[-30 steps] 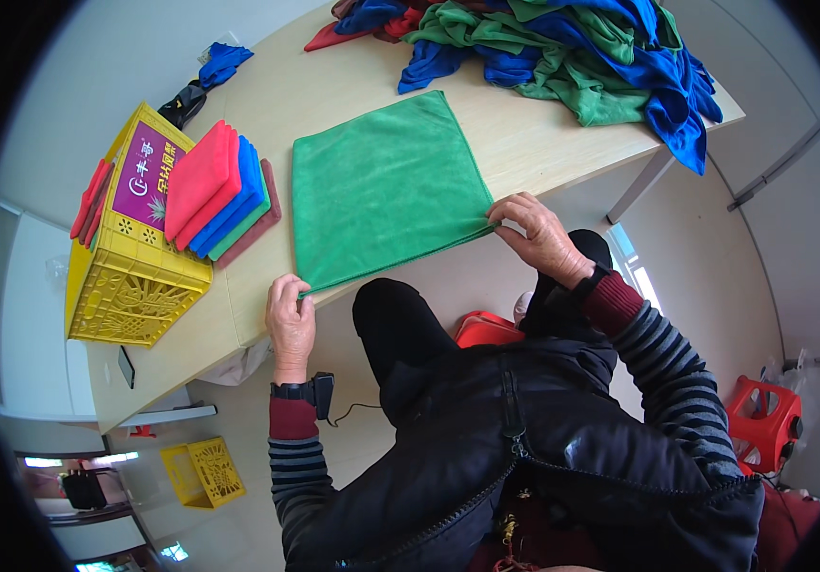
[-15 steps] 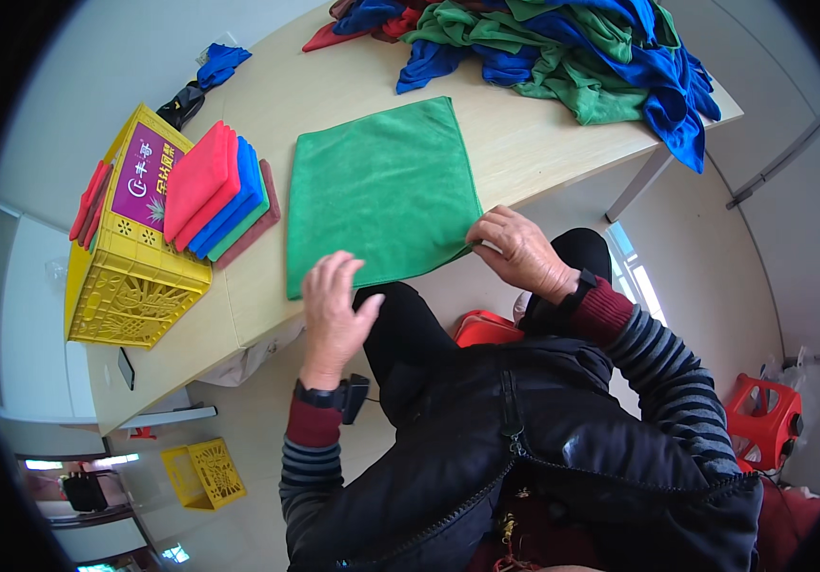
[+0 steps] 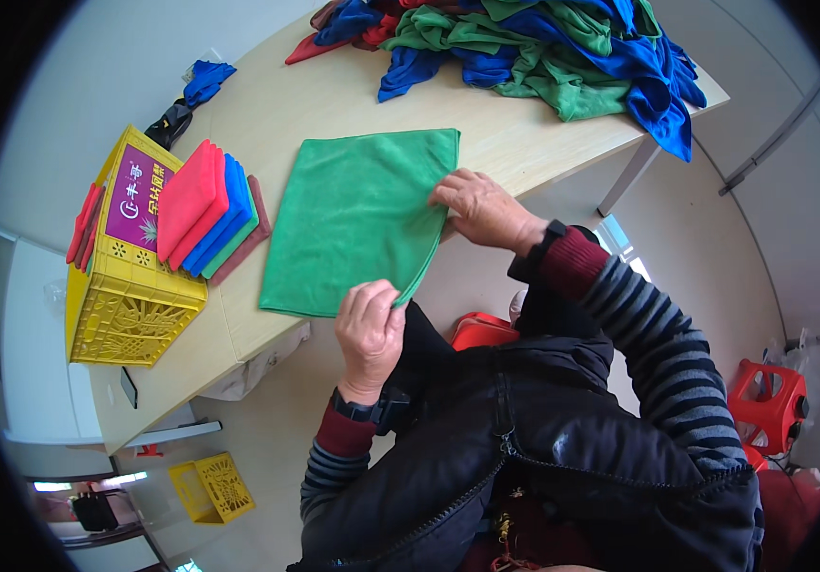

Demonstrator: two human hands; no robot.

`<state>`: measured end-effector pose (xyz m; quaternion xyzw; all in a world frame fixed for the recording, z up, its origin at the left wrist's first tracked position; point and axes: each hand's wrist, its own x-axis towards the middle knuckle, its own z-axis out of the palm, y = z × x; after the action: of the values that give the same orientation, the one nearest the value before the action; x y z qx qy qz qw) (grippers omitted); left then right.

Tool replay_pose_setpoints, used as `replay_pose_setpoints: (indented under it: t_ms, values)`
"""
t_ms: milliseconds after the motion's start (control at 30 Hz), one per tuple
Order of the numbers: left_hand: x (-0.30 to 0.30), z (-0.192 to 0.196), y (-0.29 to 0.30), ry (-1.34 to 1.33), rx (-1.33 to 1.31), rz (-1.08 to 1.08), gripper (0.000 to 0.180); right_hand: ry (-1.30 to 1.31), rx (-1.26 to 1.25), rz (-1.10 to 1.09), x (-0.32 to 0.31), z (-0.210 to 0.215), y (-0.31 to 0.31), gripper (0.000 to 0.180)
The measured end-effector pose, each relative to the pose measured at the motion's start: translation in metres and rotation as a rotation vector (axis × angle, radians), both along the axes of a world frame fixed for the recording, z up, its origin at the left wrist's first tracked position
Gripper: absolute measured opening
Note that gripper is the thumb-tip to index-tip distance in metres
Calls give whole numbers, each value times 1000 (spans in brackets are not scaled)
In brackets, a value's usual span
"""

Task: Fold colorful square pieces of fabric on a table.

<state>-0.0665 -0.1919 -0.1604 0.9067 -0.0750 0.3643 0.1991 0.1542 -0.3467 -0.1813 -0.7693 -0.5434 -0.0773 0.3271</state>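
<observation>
A green cloth (image 3: 357,219) lies folded in half on the light wooden table (image 3: 324,95). My left hand (image 3: 370,329) pinches its near corner at the table's front edge. Further right, my right hand (image 3: 476,205) grips the cloth's right edge, near the far corner. Left of the cloth, a stack of folded red, blue, green and brown cloths (image 3: 208,214) leans against a yellow plastic crate (image 3: 129,276).
A heap of loose blue, green and red cloths (image 3: 534,48) covers the table's far right end. A small blue cloth and a black strap (image 3: 191,95) lie at the far left. A red stool (image 3: 767,410) and a second yellow crate (image 3: 214,486) stand on the floor.
The cloth went from lying flat to folded in half. My left hand lifted off its near-left corner, moved right and took the near corner; my right hand moved up its right edge.
</observation>
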Motion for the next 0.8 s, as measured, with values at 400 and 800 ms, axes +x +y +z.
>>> replay_pose_setpoints:
  t_ms: [400, 800]
  values:
    - [-50, 39, 39, -72, -195, 296, 13, -19, 23, -139, 65, -18, 1, 21]
    - [-54, 72, 77, -54, -302, 383, 14, 299, 83, -75, 66, 42, -27, 11]
